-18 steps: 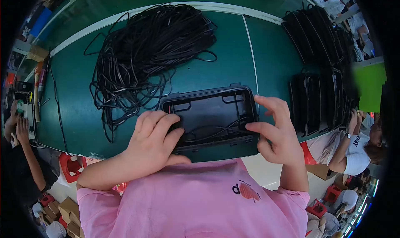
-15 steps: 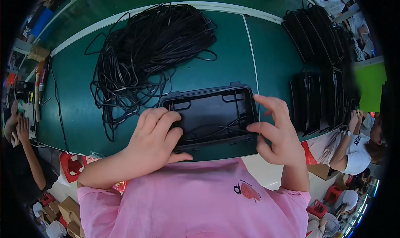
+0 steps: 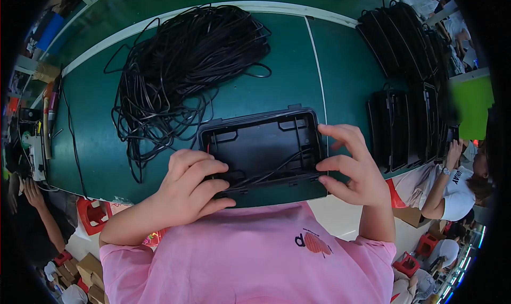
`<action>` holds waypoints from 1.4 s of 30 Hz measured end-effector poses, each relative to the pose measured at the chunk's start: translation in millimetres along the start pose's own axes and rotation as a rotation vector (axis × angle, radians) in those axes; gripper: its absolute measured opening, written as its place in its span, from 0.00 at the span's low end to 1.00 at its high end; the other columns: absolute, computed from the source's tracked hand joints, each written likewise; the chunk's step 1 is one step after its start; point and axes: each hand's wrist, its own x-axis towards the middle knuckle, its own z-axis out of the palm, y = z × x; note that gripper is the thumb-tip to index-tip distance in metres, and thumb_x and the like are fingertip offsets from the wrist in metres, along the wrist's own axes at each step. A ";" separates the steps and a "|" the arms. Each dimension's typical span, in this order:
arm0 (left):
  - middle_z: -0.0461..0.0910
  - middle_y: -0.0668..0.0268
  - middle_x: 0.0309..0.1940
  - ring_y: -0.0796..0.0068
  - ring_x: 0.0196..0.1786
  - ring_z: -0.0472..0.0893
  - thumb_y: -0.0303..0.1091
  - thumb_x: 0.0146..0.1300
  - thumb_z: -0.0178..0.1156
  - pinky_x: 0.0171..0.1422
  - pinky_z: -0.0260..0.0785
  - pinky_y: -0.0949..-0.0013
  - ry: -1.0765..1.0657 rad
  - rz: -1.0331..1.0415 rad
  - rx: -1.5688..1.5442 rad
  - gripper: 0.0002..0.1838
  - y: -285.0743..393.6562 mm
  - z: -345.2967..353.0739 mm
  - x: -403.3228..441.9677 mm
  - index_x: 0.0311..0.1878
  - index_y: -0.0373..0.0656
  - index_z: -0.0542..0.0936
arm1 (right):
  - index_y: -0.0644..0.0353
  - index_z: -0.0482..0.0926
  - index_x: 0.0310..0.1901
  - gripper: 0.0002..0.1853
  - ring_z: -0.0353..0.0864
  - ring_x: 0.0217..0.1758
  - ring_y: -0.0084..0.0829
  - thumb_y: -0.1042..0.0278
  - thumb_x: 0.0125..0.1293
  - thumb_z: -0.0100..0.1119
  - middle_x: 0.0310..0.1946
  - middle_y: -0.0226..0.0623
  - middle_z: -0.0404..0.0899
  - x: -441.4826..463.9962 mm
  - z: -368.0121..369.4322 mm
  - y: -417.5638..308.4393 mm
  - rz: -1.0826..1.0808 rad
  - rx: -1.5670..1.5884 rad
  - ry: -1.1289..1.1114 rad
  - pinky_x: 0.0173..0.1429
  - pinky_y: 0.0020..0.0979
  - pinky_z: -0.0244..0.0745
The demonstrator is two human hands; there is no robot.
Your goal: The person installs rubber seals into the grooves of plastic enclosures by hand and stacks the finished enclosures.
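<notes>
An open black rectangular box [image 3: 255,139] lies slightly tilted on the green table in front of me. Inside it, a thin black cable [image 3: 279,167] runs along the near side and up toward the right end. My left hand [image 3: 194,186] is at the box's near left corner, its fingertips over the rim; what they grip there, if anything, is hidden. At the right end is my right hand [image 3: 354,168], with forefinger and thumb apart against the box's outer edge and another fingertip at the rim.
A large tangle of black cable [image 3: 186,59] covers the green table [image 3: 287,64] behind the box. Several black boxes [image 3: 391,128] stand stacked at the right. Tools [image 3: 53,104] lie at the left edge. Co-workers [image 3: 452,189] sit on both sides.
My left fingers have shifted down along the box's near left corner. The right thumb has moved up to the box's edge. The cable inside lies differently, and the box has moved slightly left.
</notes>
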 end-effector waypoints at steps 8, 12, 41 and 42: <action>0.76 0.64 0.38 0.59 0.43 0.73 0.40 0.43 0.76 0.49 0.64 0.53 0.042 0.022 0.078 0.21 2.1 3.7 -7.9 0.36 0.45 0.76 | 0.60 0.76 0.48 0.27 0.66 0.66 0.51 0.72 0.44 0.75 0.66 0.45 0.66 10.1 -6.2 -3.5 -0.049 -0.123 -0.003 0.64 0.44 0.69; 0.75 0.64 0.39 0.58 0.42 0.72 0.39 0.43 0.75 0.50 0.63 0.51 0.021 0.027 0.073 0.21 3.0 5.3 -7.4 0.37 0.45 0.75 | 0.58 0.76 0.49 0.31 0.63 0.72 0.47 0.66 0.41 0.78 0.68 0.41 0.66 11.2 -10.8 -3.5 -0.054 -0.240 -0.030 0.64 0.43 0.69; 0.78 0.51 0.54 0.49 0.61 0.77 0.59 0.36 0.75 0.68 0.67 0.46 -0.088 -0.002 0.170 0.44 -33.1 -28.1 -2.0 0.51 0.33 0.78 | 0.59 0.76 0.56 0.40 0.73 0.67 0.49 0.68 0.32 0.76 0.64 0.44 0.73 11.3 6.7 -7.5 -0.036 -0.490 -0.017 0.61 0.44 0.73; 0.78 0.51 0.54 0.49 0.61 0.78 0.58 0.36 0.75 0.68 0.67 0.46 -0.080 0.001 0.164 0.43 -33.5 -28.3 -1.3 0.51 0.33 0.78 | 0.59 0.75 0.57 0.41 0.73 0.68 0.49 0.68 0.32 0.77 0.64 0.44 0.73 10.8 7.0 -6.3 -0.044 -0.481 -0.010 0.61 0.44 0.73</action>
